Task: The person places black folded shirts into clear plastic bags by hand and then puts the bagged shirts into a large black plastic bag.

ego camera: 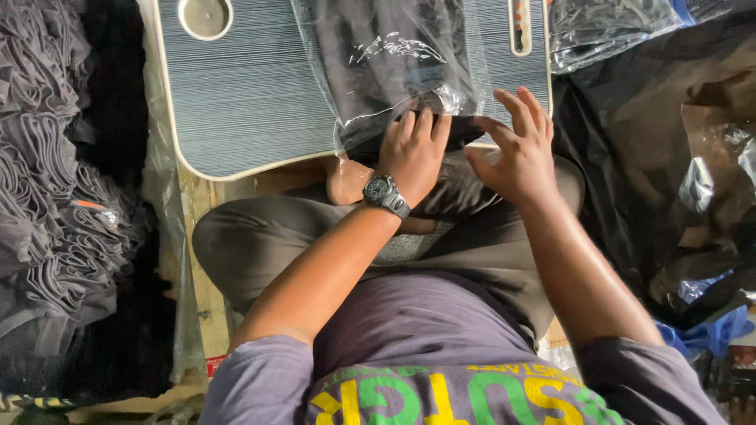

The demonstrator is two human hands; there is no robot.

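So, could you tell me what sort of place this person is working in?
Probably a small garment packing workshop, worked from the floor. The left hand presses a dark folded garment into a clear plastic bag on a low lap table; stacks of folded grey cloth and more bagged garments lie around.

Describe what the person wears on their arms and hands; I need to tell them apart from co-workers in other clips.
Both hands are bare, no gloves or rings visible. The left hand has a dark, round-faced wristwatch with a dark strap on its wrist. The right hand and its wrist carry nothing. Forearms are uncovered; short greyish-purple T-shirt sleeves end above the elbows.
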